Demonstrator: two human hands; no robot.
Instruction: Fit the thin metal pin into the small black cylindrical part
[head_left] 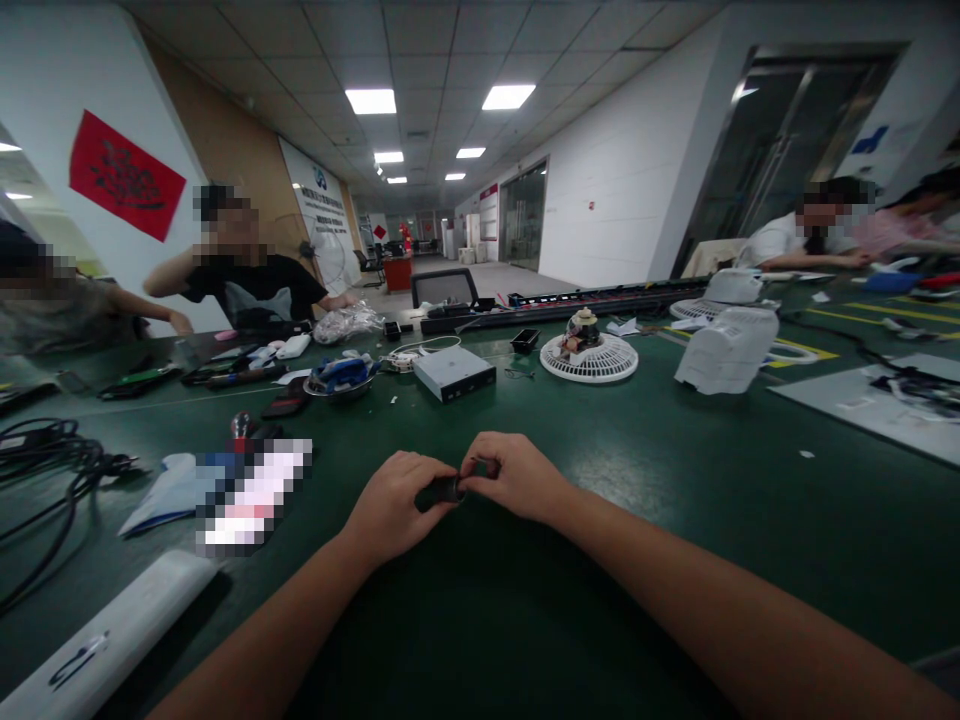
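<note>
I'm looking down a long green surface (675, 520) with a red banner (126, 175) on the far left wall; its black characters are too blurred for me to read, and so is the lettering on a white wall board (311, 225) further back. A person in a black shirt (251, 292) sits across the surface, near a coiled black cable (45, 465) and a pixelated patch (253, 495) that hides whatever lies under it. Ahead sit a white fan grille (589, 358) and a silver-and-black metal box (454, 373), with no label I can make out.

My left hand (394, 505) and right hand (517, 478) are both curled nearly closed, meeting just above the surface and pinching a small black cylindrical part (442, 490) between them. The fingers cover much of it, so I can't tell exactly what it is.
</note>
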